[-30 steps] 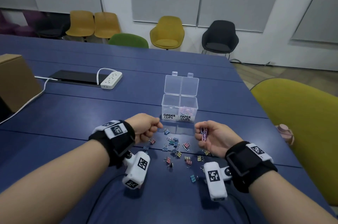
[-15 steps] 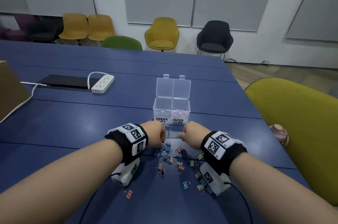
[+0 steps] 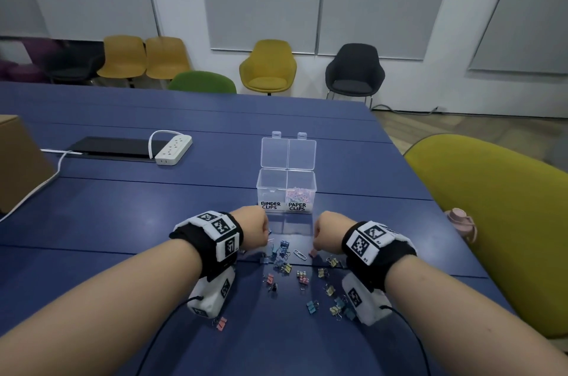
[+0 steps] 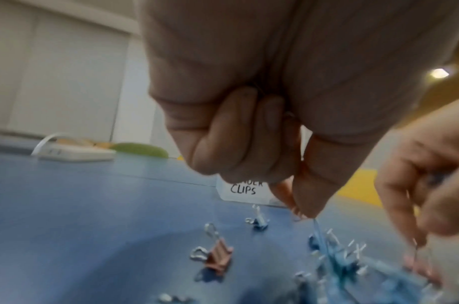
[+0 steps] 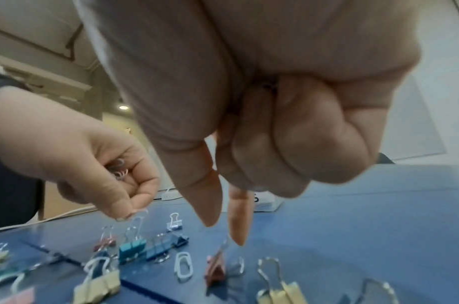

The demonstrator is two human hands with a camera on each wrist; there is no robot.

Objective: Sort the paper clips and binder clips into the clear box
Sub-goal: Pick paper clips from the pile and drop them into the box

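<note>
The clear box stands open, with pastel paper clips in its right compartment and the "BINDER CLIPS" side bare. Small coloured binder clips lie scattered in front of it, and a white paper clip lies among them. My left hand hovers over the pile, holds paper clips in its palm and pinches one more at its fingertips. My right hand points thumb and forefinger down. Its forefinger touches the wire handle of a pink binder clip, and its other fingers are curled over paper clips.
A white power strip and a black panel lie at the back left of the blue table. A cardboard box stands at the far left. A yellow-green chair with a pink bottle is on the right.
Both hands have turned knuckles-up and dropped onto the clip pile in front of the box. The purple paper clips that showed in the right hand are now tucked out of the head view.
</note>
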